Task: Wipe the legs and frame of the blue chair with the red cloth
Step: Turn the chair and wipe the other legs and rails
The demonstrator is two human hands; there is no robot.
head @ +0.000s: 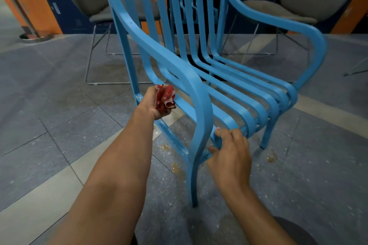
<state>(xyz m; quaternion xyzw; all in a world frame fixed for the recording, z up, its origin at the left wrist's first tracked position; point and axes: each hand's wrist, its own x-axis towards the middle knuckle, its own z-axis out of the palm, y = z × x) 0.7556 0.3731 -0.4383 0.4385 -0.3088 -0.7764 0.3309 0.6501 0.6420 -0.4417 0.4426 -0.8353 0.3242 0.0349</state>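
The blue chair (pixel 201 89) fills the middle of the head view, a metal slatted frame with curved armrests, seen from its left side. My left hand (pixel 153 103) is closed around the crumpled red cloth (pixel 165 98) just beside the lower side rail, under the near armrest. My right hand (pixel 229 151) grips the front edge of the seat frame where the near front leg meets it, with fingers curled around the bar. The near front leg runs down to the floor below my right hand.
Two grey chairs with thin wire legs (pixel 99 16) (pixel 294 4) stand behind the blue chair. The tiled floor has brownish wet spots (pixel 271 158) and white specks under the chair. A metal post base (pixel 31 37) sits at far left.
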